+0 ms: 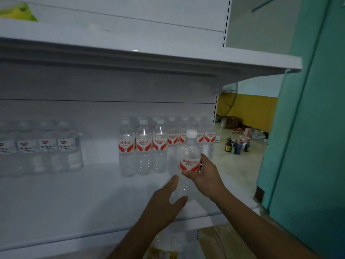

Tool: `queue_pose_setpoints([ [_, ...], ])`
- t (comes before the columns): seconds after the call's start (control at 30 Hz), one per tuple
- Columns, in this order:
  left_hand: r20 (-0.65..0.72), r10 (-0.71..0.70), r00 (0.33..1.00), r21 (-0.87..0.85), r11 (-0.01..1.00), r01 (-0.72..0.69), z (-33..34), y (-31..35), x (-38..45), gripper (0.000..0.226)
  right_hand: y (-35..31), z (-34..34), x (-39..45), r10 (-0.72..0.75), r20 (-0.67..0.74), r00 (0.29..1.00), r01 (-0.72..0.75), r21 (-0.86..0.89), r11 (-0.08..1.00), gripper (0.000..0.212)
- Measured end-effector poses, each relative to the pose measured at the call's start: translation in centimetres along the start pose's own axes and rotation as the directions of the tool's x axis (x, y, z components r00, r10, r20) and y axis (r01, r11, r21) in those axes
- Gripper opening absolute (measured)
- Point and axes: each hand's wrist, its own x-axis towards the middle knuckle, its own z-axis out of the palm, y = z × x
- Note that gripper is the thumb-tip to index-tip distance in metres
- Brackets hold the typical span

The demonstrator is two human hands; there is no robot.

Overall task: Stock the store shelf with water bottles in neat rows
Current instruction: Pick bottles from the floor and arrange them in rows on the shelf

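My right hand (204,174) grips a clear water bottle (189,154) with a white cap and a red-and-white label, upright just above the white shelf (74,202). My left hand (166,200) is beside the bottle's lower part, fingers spread and relaxed, thumb near its base. Behind stands a row of matching red-label bottles (143,146), with more behind them towards the shelf's right end. A separate group of bottles with white labels (46,146) stands at the far left.
The upper shelf (149,58) overhangs the bottles. A teal wall (308,128) stands close on the right. Beyond the shelf end, dark bottles (236,145) and boxes lie on the floor. A yellow-labelled bottle (164,249) shows below the shelf edge.
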Motion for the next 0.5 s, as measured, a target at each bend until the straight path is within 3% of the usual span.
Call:
queue_pose_setpoints([
  [0.2,0.117,-0.189,0.975,0.352,0.926,0.137,-0.1,-3.7,2.8,0.066,2.9,2.7,7.8,-0.057,-0.027,0.998,0.055,-0.064,0.996,0.052],
  [0.3,0.115,-0.171,0.979,0.4,0.91,0.112,0.4,-4.8,3.4,0.065,4.8,3.9,11.4,-0.03,-0.056,0.998,0.025,-0.077,0.997,0.062],
  [0.5,0.086,-0.114,0.99,0.417,0.906,0.068,0.9,-6.0,3.6,0.063,5.8,5.4,14.9,-0.047,-0.067,0.997,0.047,0.004,0.999,0.052],
])
